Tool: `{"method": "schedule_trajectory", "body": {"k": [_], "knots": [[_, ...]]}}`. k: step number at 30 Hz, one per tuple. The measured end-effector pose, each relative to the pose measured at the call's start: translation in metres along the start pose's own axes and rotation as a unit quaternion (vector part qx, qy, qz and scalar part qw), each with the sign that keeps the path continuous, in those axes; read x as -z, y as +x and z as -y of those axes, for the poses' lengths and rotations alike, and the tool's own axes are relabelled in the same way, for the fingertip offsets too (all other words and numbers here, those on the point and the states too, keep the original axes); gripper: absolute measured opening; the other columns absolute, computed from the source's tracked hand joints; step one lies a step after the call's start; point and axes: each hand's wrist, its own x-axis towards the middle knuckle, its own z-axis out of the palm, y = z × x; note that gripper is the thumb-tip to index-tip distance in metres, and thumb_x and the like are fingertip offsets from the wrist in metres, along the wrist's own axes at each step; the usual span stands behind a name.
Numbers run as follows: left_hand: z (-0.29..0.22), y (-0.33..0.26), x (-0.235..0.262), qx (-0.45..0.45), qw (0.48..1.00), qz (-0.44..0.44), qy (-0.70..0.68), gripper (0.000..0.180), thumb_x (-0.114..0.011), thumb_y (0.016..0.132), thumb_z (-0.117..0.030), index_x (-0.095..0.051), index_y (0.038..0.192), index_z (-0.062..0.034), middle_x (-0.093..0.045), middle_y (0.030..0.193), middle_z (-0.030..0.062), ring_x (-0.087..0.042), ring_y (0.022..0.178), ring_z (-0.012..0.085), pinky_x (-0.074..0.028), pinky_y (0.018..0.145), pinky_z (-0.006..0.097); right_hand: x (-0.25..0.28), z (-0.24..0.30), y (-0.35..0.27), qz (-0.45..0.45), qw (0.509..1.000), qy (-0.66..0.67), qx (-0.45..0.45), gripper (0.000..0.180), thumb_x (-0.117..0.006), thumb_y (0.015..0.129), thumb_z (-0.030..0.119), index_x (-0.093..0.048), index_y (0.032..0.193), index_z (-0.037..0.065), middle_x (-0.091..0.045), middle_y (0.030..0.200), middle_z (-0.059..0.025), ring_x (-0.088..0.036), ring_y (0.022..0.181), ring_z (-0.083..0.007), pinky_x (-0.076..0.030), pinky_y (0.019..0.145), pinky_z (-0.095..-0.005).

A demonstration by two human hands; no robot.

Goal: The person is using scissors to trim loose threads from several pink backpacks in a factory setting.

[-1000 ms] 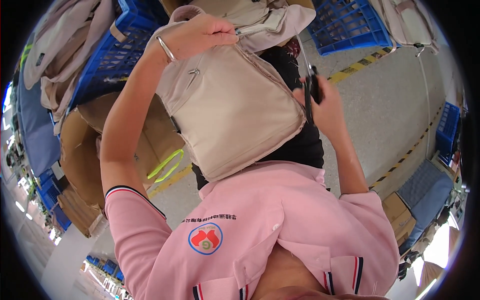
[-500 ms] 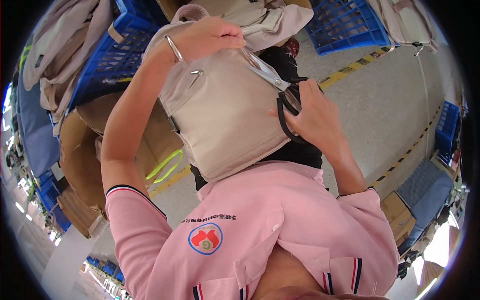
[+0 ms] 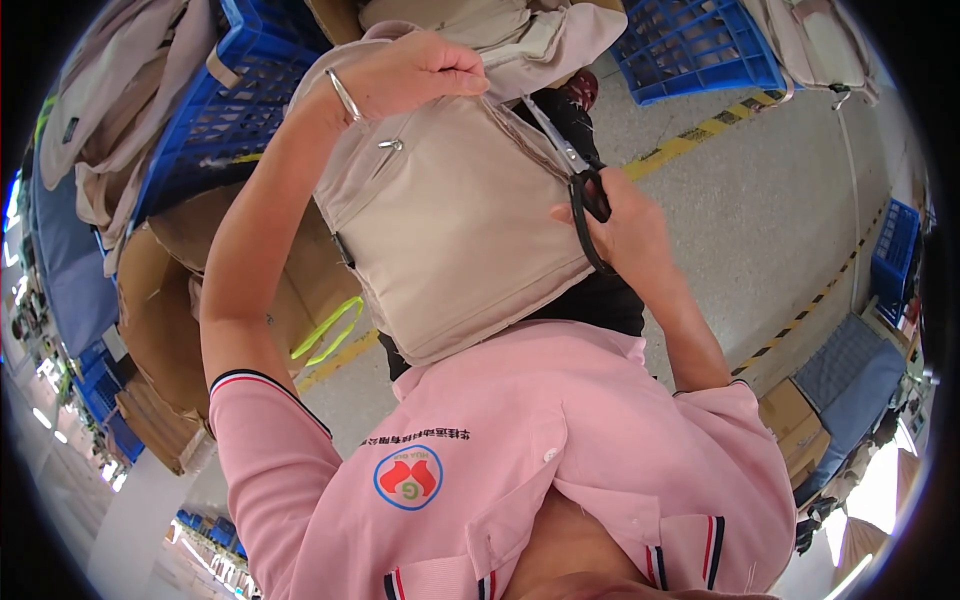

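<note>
A beige fabric bag [image 3: 455,220] lies across my lap, with a small zipper pull near its upper left. My left hand [image 3: 415,78], with a silver bangle at the wrist, is closed at the bag's far edge, thumb and fingers pinched on the fabric there. Whether a loose thread is also in that pinch is too small to tell. In my right hand [image 3: 635,230] is a pair of scissors [image 3: 562,143] with black handles, its fingers in the loops. The silver blades point away from me, next to the bag's right edge, and look nearly together.
More beige bags [image 3: 530,40] are piled just beyond. Blue plastic crates [image 3: 690,50] stand at the far right and at the left, with bags over them. A cardboard box [image 3: 165,320] sits at my left, near a yellow-green loop [image 3: 330,330]. Striped tape [image 3: 705,135] marks the floor.
The scissors have gone from spread to nearly together, and their blades have swung outward from the bag's right edge. My left hand keeps its place on the bag.
</note>
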Motion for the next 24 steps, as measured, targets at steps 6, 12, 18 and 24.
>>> {"method": "schedule_trajectory", "body": {"k": [6, 12, 18, 24], "knots": [[0.007, 0.001, -0.003, -0.012, 0.999, 0.012, -0.044, 0.027, -0.057, 0.1, -0.027, -0.064, 0.089, -0.0033, -0.047, 0.071, -0.0029, -0.045, 0.073, 0.0086, -0.04, 0.071, 0.026, 0.004, -0.001, 0.002, -0.031, 0.995, -0.079, 0.06, 0.068, -0.076, 0.073, 0.063, -0.051, 0.088, 0.001, -0.058, 0.086, -0.0125, -0.064, 0.075, -0.0341, -0.05, 0.063, -0.0432], [0.003, 0.0, -0.004, -0.05, 0.996, -0.004, -0.073, 0.027, -0.058, 0.098, -0.029, -0.066, 0.092, -0.0036, -0.044, 0.068, -0.0013, -0.044, 0.069, 0.0104, -0.039, 0.067, 0.027, 0.002, 0.015, 0.006, 0.001, 0.994, -0.102, 0.047, 0.065, -0.074, 0.077, 0.061, -0.052, 0.089, 0.001, -0.06, 0.087, -0.0137, -0.065, 0.073, -0.0359, -0.05, 0.062, -0.0451], [-0.004, 0.001, -0.014, -0.024, 0.998, -0.029, -0.052, 0.022, -0.058, 0.098, -0.025, -0.068, 0.091, -0.0067, -0.052, 0.073, -0.0006, -0.05, 0.078, 0.0116, -0.041, 0.077, 0.027, -0.018, -0.006, 0.007, 0.0, 1.0, -0.018, 0.009, 0.057, -0.073, 0.082, 0.055, -0.055, 0.084, 0.001, -0.062, 0.077, -0.0169, -0.064, 0.07, -0.0355, -0.048, 0.059, -0.0438], [0.015, 0.015, -0.042, -0.192, 0.976, -0.1, 0.019, 0.014, -0.062, 0.093, -0.019, -0.071, 0.096, -0.0083, -0.063, 0.09, 0.001, -0.058, 0.091, 0.0188, -0.042, 0.086, 0.032, -0.021, -0.04, 0.014, 0.039, 0.972, 0.2, -0.115, 0.047, -0.069, 0.092, 0.048, -0.064, 0.086, 0.001, -0.05, 0.067, 0.0052, -0.045, 0.066, -0.0068, -0.039, 0.057, -0.0274]]}}
